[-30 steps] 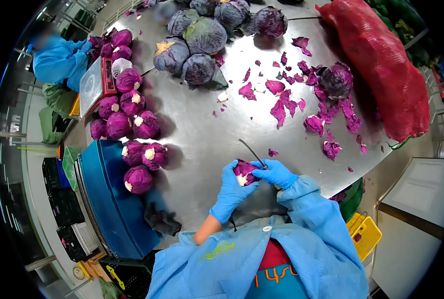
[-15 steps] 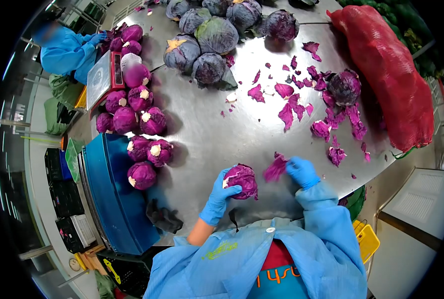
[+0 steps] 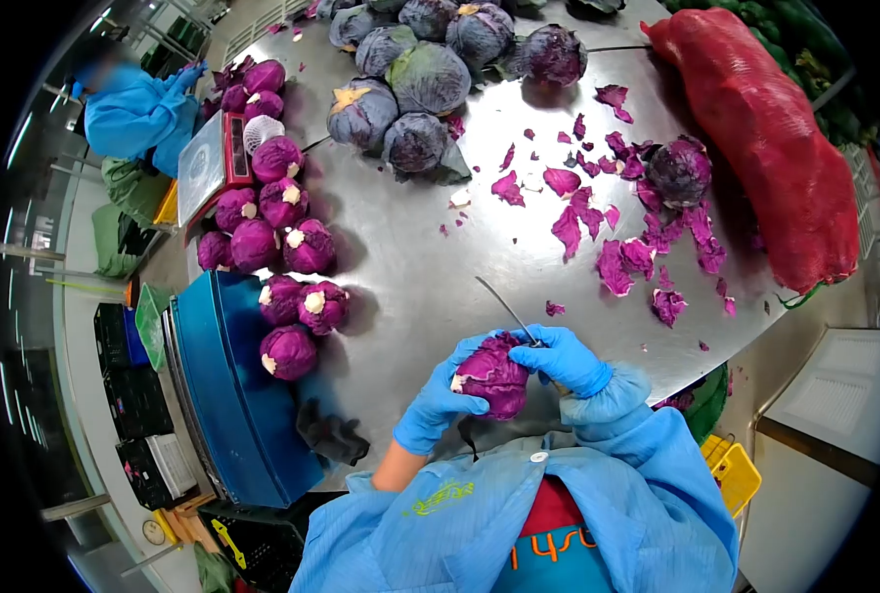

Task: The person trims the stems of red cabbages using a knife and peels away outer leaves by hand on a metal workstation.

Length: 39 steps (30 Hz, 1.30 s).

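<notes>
A purple cabbage (image 3: 495,380) rests in my gloved left hand (image 3: 438,400), whose fingers wrap its left side, with the pale stem cut showing there. My right hand (image 3: 571,360), also in a blue glove, is closed on a knife (image 3: 504,306) at the cabbage's upper right. The thin, curved blade points up and left, away from the cabbage. Some of the right fingers touch the cabbage's leaves. A small leaf scrap (image 3: 555,308) lies on the metal table (image 3: 410,267) just above my right hand.
Trimmed cabbages (image 3: 309,246) line the left edge beside a scale (image 3: 203,168) and blue bin (image 3: 237,385). Dark untrimmed cabbages (image 3: 428,77) sit at the back. Loose leaves (image 3: 566,229) and a red mesh sack (image 3: 756,148) lie right. A co-worker (image 3: 138,114) stands at upper left.
The loose leaf near my right hand has joined the pile to the right. My right hand has come left to the cabbage, and the knife blade now shows. The cabbage has shifted slightly right and down.
</notes>
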Each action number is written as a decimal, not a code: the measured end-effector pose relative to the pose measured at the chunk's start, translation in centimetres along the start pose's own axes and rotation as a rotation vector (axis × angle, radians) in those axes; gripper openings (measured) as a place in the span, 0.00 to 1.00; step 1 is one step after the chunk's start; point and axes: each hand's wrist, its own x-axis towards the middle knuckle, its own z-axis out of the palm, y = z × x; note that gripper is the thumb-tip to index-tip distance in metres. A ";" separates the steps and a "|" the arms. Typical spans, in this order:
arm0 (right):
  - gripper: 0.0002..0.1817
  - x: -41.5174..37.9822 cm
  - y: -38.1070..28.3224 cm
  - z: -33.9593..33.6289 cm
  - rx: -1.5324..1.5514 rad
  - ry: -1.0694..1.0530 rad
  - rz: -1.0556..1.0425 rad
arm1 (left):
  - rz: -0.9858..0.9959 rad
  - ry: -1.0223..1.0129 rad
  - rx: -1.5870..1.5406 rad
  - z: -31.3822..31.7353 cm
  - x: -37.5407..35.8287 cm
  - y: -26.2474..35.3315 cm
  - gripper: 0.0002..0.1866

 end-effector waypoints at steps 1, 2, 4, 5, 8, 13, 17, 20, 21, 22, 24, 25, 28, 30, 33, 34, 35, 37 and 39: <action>0.21 0.1 0.5 0.0 0.007 -0.012 -0.038 | 0.002 -0.001 0.034 -0.5 -0.2 -0.3 0.54; 0.20 0.1 0.9 0.0 0.058 -0.015 -0.016 | 0.017 -0.053 0.092 -0.9 -0.2 -0.3 0.52; 0.18 -0.2 1.5 -0.2 0.155 -0.011 0.031 | 0.047 -0.162 0.199 -1.4 -0.1 -0.3 0.50; 0.17 -0.5 1.6 -0.1 0.070 0.030 -0.003 | 0.040 -0.174 0.200 -1.4 0.0 -0.5 0.49; 0.16 -1.3 1.2 0.3 -0.140 0.128 -0.075 | -0.018 -0.191 0.160 -1.0 0.2 -0.5 0.49; 0.16 -2.5 1.5 0.4 -0.116 0.179 -0.026 | -0.165 -0.211 0.137 -0.4 -0.1 0.8 0.51; 0.14 -4.0 0.6 0.7 -0.012 0.224 -0.023 | -0.242 -0.243 0.113 0.5 -0.5 2.2 0.48; 0.11 -6.0 -2.1 0.0 0.151 0.385 -0.132 | -0.133 -0.395 0.300 0.2 -0.3 3.0 0.46; 0.10 -6.4 -3.7 -1.2 0.249 0.477 -0.221 | -0.123 -0.411 0.343 0.0 -0.5 2.9 0.46; 0.09 -5.8 -4.6 -1.9 0.453 0.614 -0.430 | -0.115 -0.428 0.390 -0.5 -0.8 2.7 0.45; 0.14 -6.3 -5.0 -7.8 0.212 0.656 -0.445 | -0.075 -0.429 0.487 -1.1 -1.0 2.2 0.46; 0.20 -6.0 -5.8 -9.1 -0.077 0.807 -0.392 | -0.037 -0.403 0.533 -1.2 -1.1 1.8 0.46; 0.22 -2.0 -0.1 -12.7 -0.592 1.009 -0.779 | 0.080 -0.279 0.675 -0.4 -0.8 1.7 0.50; 0.19 -2.7 0.1 -7.7 -0.194 0.641 -0.401 | 0.127 -0.203 0.738 0.4 -0.8 1.4 0.53; 0.20 -3.3 0.2 -2.1 -0.241 0.147 -0.302 | 0.161 -0.157 0.807 1.0 -0.4 1.5 0.58; 0.21 -3.4 0.6 -1.2 -0.303 0.130 -0.377 | 0.151 -0.134 0.776 0.9 -0.3 1.4 0.57; 0.21 -3.5 0.9 -0.4 -0.365 0.111 -0.452 | 0.140 -0.110 0.744 0.7 -0.3 1.2 0.57; 0.22 -3.7 1.5 0.8 -0.421 0.126 -0.484 | 0.158 -0.057 0.760 0.3 -0.5 0.5 0.55; 0.22 -4.2 1.9 1.3 -0.413 0.205 -0.397 | 0.219 -0.013 0.852 0.3 -0.5 -0.1 0.52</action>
